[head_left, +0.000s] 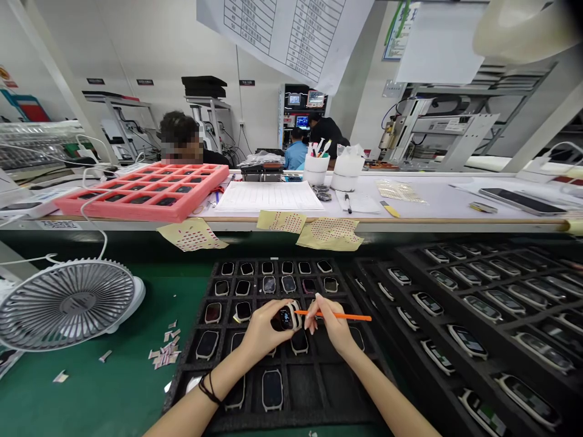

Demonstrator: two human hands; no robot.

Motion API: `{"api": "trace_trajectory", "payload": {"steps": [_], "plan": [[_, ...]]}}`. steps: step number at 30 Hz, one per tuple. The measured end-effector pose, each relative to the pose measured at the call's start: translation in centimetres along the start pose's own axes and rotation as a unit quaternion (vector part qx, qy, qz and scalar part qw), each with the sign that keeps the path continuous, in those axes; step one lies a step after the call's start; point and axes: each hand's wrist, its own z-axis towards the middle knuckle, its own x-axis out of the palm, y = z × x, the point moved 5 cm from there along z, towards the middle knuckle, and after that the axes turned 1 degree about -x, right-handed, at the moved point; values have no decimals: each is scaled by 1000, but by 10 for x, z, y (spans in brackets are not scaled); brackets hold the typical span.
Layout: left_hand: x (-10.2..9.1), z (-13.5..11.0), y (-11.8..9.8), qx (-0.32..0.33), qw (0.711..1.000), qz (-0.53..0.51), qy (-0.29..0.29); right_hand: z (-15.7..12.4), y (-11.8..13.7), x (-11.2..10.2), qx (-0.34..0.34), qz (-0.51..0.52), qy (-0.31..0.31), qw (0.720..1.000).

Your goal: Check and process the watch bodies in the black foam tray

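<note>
Over a black foam tray (300, 388), my left hand (263, 328) grips a smartwatch body (288, 318) whose screen is lit. A thin orange stick (350, 317) sits pinched in my right hand (331, 325), its left end against or very near the side of the watch. Which part of the watch it meets is too small to make out. Several other watch bodies without straps, such as one in the front row (272, 389), lie in the tray's compartments around and below my hands. My left wrist wears dark bands.
On the right stand more black trays of watches (469, 340). A fan (75, 303) and small paper scraps (166, 353) occupy the green mat at left. Behind, a shelf holds a pink foam tray (150, 206), paper sheets (268, 195) and white tubs (316, 169). Other people are beyond.
</note>
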Motion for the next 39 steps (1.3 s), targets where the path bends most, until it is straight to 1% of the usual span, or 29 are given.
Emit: {"api": "trace_trajectory", "payload": {"steps": [3, 6, 9, 11, 12, 15, 17, 19, 21, 23, 25, 27, 29, 30, 31, 33, 35, 37, 39], "plan": [[-1, 0, 1, 2, 1000, 2, -2, 0, -2, 1, 4, -2, 3, 1000], [-2, 1, -4, 5, 1000, 10, 8, 2, -3, 0, 10, 12, 7, 1000], [-4, 0, -21, 16, 999, 44, 25, 5, 3, -8, 7, 36, -7, 999], [-2, -7, -35, 23, 995, 86, 51, 3, 12, -20, -2, 49, -42, 998], [1, -13, -40, 22, 991, 109, 73, 0, 17, -26, -9, 49, -62, 997], [13, -34, -51, 1, 972, 166, 165, -13, 31, -42, -25, 36, -98, 994], [20, -43, -55, -19, 959, 191, 210, -25, 38, -49, -29, 29, -113, 993], [25, -41, -58, -33, 952, 206, 224, -37, 43, -54, -34, 22, -127, 991], [33, -29, -62, -30, 951, 222, 211, -48, 49, -58, -42, 12, -141, 989], [45, -15, -64, -6, 949, 246, 196, -57, 55, -62, -50, 1, -149, 988], [62, -7, -61, 38, 942, 262, 207, -65, 60, -66, -54, -14, -151, 987], [79, -7, -54, 80, 930, 255, 251, -72, 65, -70, -52, -40, -146, 987], [88, -12, -48, 94, 922, 230, 296, -78, 68, -72, -44, -74, -142, 986], [87, -14, -47, 87, 925, 212, 305, -80, 68, -72, -35, -88, -138, 986], [82, -16, -48, 73, 933, 190, 297, -82, 66, -70, -23, -98, -131, 986], [66, -19, -59, 45, 958, 133, 249, -84, 59, -61, 13, -99, -103, 990], [48, -24, -76, 35, 974, 80, 207, -84, 49, -43, 49, -86, -58, 993], [36, -34, -92, 43, 973, 58, 218, -85, 38, -20, 75, -80, -8, 994], [25, -47, -98, 46, 967, 66, 243, -84, 29, 5, 87, -80, 42, 992]]}}
